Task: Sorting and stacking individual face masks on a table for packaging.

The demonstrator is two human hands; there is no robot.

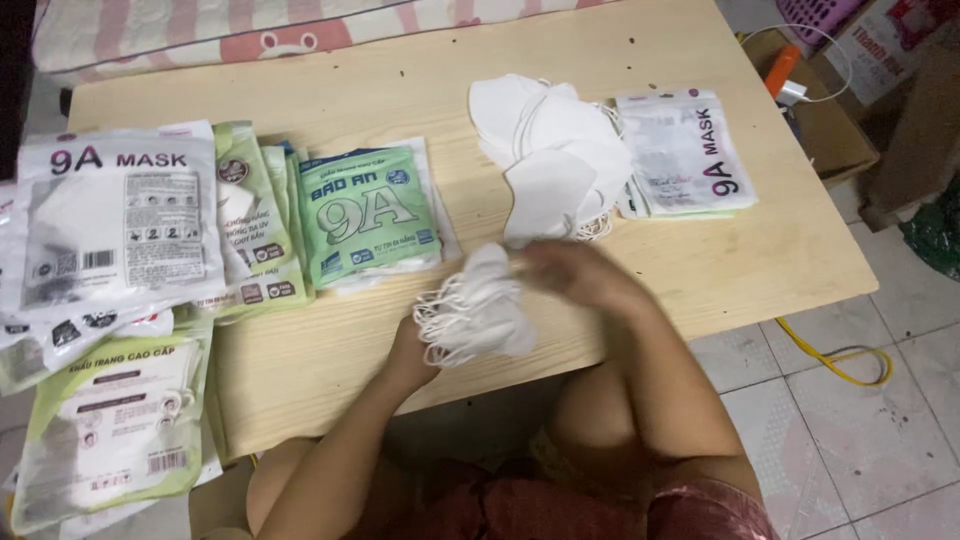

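Seen from above, over the near edge of a pale wooden table: left hand curled from below around a stack of white face masks, ear loops dangling loose at its left side. Right hand blurred, touching the stack's upper right corner; fingers apparently drawn together there, exact grip impossible to tell. Stack held just above the tabletop, near its front edge, in front of the lap.

Just beyond the hands, a loose pile of white masks lying flat at the table's centre. Touching that pile on the right, a white mask packet. To the left of centre, a green mask packet topping a small stack. Farther left, overlapping white and green packets spilling over the table's left end. On the tiled floor at right, a yellow cable.
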